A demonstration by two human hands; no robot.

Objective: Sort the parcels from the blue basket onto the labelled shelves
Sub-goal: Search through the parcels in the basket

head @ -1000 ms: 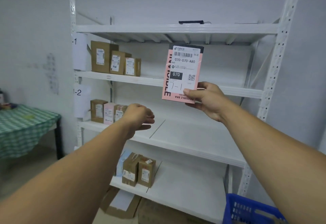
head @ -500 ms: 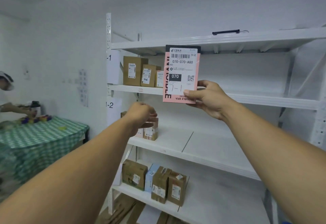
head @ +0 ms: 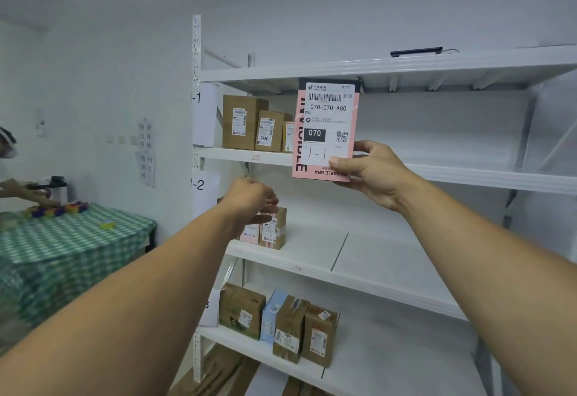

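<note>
1. One pink parcel is up in the air, standing straight, in front of the white shelves. It is level with the shelf marked 1-1. Its white label faces the camera.
2. The right hand holds the pink parcel by its bottom right corner. The thumb lies on the front and the fingers curl round the back. The right arm reaches forward and up.
3. The left hand reaches out in front of the shelf marked 1-2. Its back faces the camera. Its fingers are loosely curled, and nothing shows in it.
4. Three brown boxes stand at the left end of the 1-1 shelf. The pink parcel hides part of the third.
5. Two small parcels show at the left end of the 1-2 shelf, one pink and one brown, just behind the left hand.
6. Four parcels stand at the left end of the shelf below: three brown and one blue.
7. One table with a green check cloth stands left of the shelves.
</note>
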